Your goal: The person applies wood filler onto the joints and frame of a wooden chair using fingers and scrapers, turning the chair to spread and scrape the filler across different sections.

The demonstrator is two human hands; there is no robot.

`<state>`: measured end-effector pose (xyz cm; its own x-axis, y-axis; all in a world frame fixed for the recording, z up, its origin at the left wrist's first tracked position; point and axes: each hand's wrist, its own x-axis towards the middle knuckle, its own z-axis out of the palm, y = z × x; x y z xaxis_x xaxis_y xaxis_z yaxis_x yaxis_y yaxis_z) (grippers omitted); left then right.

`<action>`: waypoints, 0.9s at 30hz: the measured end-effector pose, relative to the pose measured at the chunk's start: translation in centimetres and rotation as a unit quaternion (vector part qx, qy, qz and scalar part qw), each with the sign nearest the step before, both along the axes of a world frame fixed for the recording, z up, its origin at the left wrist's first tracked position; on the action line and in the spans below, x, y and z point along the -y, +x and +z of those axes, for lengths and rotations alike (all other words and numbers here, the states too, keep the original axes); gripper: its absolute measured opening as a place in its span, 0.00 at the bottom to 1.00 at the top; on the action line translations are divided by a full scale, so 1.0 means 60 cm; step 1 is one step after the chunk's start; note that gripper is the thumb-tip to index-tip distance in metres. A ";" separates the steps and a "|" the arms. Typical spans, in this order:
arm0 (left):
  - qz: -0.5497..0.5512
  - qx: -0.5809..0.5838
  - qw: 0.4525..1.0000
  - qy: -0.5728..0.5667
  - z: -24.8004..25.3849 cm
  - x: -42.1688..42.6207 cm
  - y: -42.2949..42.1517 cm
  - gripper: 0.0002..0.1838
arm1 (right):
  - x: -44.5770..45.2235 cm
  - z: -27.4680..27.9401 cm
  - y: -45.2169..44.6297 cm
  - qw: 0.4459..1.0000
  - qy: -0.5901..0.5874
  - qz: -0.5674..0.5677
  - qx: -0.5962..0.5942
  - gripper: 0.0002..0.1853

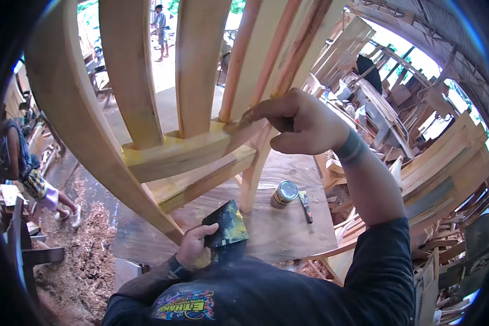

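Observation:
My left hand (194, 247) is closed on a dark flat board (226, 224) smeared with yellow paste, held low near my chest. My right hand (296, 122) reaches to the wooden chair frame (187, 155), fingers bent and fingertips at the rail by the foot of a slat. Whether a small thing is between those fingertips is hidden. Yellow smears mark the rail at the slat joints. Below the frame, a round can (284, 194) and a small yellow-and-dark tool (306, 207) rest on the wooden work surface (266, 233).
At the left is a person (24, 163) near wood shavings (87, 244) on the floor. Another person (161, 32) stands far back. Stacked curved wooden parts (445, 168) and piled boards (383, 111) lie at the right.

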<state>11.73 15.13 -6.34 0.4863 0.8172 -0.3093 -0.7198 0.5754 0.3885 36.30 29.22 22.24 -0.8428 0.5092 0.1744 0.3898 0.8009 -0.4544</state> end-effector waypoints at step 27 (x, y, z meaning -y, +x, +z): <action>0.078 -0.073 0.994 -0.017 0.006 -0.008 0.055 0.24 | 0.013 -0.234 0.083 0.907 -0.252 -0.004 -0.337 0.39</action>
<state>15.02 15.61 -5.98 0.3024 0.8667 -0.3968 -0.7386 0.4762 0.4771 41.30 28.42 8.19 -0.6272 0.6733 0.3915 -0.1064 0.4240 -0.8994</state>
